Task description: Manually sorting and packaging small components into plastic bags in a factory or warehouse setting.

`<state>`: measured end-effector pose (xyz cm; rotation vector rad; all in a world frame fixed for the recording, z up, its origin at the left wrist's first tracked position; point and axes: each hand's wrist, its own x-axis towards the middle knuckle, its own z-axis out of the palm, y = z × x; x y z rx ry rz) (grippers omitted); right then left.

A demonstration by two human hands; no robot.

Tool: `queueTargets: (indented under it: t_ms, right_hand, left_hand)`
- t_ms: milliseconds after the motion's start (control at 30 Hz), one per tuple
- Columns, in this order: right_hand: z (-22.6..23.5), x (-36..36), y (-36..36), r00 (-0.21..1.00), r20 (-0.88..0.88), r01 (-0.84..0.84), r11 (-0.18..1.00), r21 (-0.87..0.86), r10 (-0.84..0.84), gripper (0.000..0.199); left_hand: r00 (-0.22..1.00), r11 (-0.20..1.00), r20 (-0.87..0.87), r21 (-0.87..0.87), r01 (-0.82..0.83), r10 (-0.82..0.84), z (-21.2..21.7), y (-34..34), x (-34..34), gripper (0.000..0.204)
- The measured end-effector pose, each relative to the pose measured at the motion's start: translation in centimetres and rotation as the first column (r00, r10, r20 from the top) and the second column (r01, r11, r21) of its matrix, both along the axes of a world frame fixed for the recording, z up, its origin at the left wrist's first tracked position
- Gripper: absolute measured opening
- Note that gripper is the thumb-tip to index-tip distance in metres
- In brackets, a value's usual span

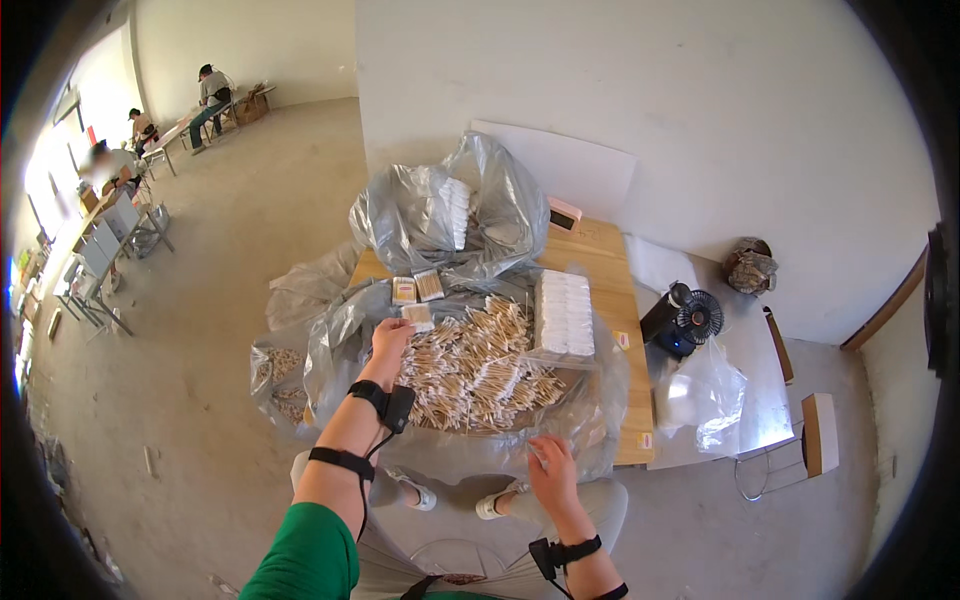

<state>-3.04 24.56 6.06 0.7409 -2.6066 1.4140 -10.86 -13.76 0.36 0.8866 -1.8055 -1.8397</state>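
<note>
A large heap of cotton swabs with wooden sticks lies on a grey plastic sheet in front of me. At the heap's far left edge, my left hand pinches the near side of a small pack of swabs. Just beyond it lie another small pack and a third pack. My right hand hovers at the near edge of the sheet, fingers curled together around something pale that is too small to make out. A block of stacked white packs stands to the heap's right.
An open grey plastic bag with white packs sits at the table's back. Left of the table hangs a clear bag of swabs. A black fan and clear bag occupy the right side table. People sit far left.
</note>
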Motion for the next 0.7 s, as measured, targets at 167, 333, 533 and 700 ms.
queueTargets:
  t_ms: [167, 333, 533, 700]
  right_hand:
    - [-0.5, -1.9, -2.5, 0.982, 0.19, 0.022, 0.982, -0.19, 0.015, 0.02]
    - [2.3, -4.5, -6.4, 0.608, 0.654, 0.274, 0.654, -0.705, 0.45, 0.028]
    - [1.0, -3.0, -7.5, 0.734, 0.619, 0.096, 0.858, -0.504, 0.282, 0.016]
    - [0.4, -2.0, -6.7, 0.883, 0.441, 0.003, 0.937, -0.349, 0.161, 0.014]
  left_hand:
    - [0.928, 0.898, -0.284, 0.296, 0.324, -0.242, 3.6, 5.9, 3.8, 0.011]
    - [0.795, 0.798, -0.093, 0.009, 0.603, -0.599, 7.1, 12.1, 9.3, 0.011]
    - [0.802, 0.781, 0.083, -0.187, 0.596, -0.592, 4.9, 13.6, 13.2, 0.014]
    - [0.888, 0.825, 0.07, -0.342, 0.45, -0.455, 5.0, 15.9, 14.0, 0.01]
